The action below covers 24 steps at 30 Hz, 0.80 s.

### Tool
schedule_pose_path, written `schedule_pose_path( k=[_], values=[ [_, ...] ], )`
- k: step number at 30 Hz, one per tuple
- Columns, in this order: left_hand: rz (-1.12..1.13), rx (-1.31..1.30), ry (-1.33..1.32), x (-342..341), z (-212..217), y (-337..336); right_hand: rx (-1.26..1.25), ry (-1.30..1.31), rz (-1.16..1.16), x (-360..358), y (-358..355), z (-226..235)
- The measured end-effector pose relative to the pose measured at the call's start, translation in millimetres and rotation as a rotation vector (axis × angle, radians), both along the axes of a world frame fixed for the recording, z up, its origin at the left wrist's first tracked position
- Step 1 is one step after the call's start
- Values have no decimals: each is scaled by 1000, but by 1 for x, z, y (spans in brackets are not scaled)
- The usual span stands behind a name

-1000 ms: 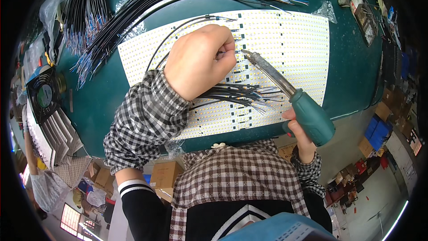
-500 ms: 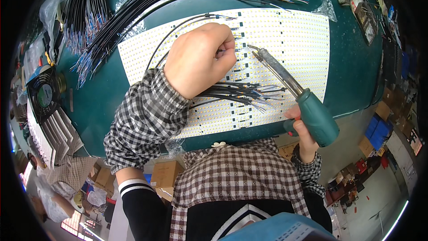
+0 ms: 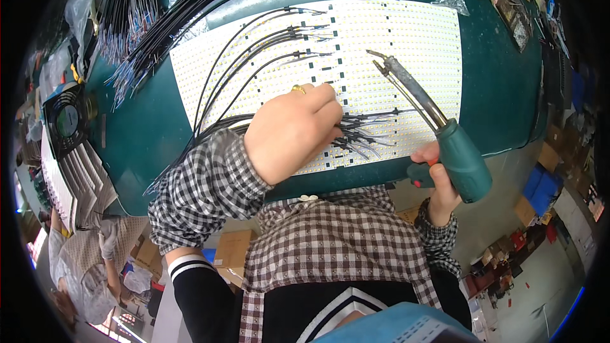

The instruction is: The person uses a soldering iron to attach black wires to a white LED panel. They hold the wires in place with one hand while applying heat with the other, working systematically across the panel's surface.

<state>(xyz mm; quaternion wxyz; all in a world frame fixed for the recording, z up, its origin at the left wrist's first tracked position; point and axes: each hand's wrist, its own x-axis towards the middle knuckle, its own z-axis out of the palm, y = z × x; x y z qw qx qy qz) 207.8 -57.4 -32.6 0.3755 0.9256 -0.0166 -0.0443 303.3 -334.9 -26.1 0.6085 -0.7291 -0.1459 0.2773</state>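
My right hand [image 3: 440, 181] grips a green soldering gun [image 3: 467, 164] by its handle, fingers at the red-marked trigger. Its dark metal tip points up and left, above the white LED board [image 3: 426, 44]. Lower on the board lies a bundle of black cables [image 3: 375, 128] with thin stripped wire ends. My left hand [image 3: 289, 130], a gold ring on one finger, is curled closed over that bundle. Its fingertips are largely hidden, so what they pinch does not show. Several black cables [image 3: 254, 43] arch across the board's left part, their wire ends at the dark pads near the middle.
Thick black cable bundles [image 3: 210, 6] lie along the green table's [image 3: 527, 108] far side. A small fan [image 3: 67, 121] and stacked white sheets [image 3: 79, 184] stand at the left edge. Clear plastic [image 3: 452, 0] and a worn box [image 3: 510, 16] sit far right. Another person [image 3: 86, 279] is at lower left.
My left hand has moved from the board's upper middle down toward me, onto the cable bundle, uncovering the arched cables. The soldering gun has shifted slightly right. The view has shifted a little.
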Motion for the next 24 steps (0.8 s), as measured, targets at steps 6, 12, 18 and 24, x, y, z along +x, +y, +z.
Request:
schedule_pose_path(
  k=[6, 12, 18, 24],
  values=[
    [79, 86, -49, -8, 0, -1, 64, -20, -35, -1, -3, -5],
    [300, 278, 38, -14, 19, 21, 94, -44, -31, 2, -8, -7],
    [258, 116, -80, 17, -8, 10, 115, -48, -2, 1, -6, -8],
    [246, 67, -113, 16, -10, 9, 52, 4, -27, 1, -4, -5]
  ],
)
